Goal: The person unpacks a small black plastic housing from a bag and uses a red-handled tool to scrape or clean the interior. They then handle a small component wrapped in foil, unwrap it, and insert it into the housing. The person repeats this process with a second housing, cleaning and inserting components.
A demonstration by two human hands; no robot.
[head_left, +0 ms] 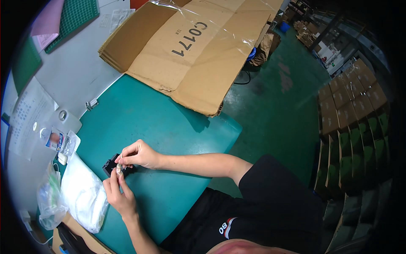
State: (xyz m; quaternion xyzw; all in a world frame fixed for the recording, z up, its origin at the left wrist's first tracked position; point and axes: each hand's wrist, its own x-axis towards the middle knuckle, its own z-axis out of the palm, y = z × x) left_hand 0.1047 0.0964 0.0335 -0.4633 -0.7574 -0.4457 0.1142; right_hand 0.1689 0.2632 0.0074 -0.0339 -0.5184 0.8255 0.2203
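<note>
Across green table (169,127), box (198,55) at far side, white bag (83,194) at left. Between both hands, small pale piece (119,168): pinched at near side between thumb and finger of left hand (120,199), nearly closed. Right hand (140,155) with thumb and fingers bunched at piece's far end; whether gripping it, cannot tell. Just behind, black block (109,164), partly hidden.

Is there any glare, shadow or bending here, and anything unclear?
Head view: bright glints on clear film over the cardboard; shadow beside it on the green tabletop; corners black, stacked cartons bowed near the rim; the small piece in the left hand and right hand too tiny for detail.
</note>
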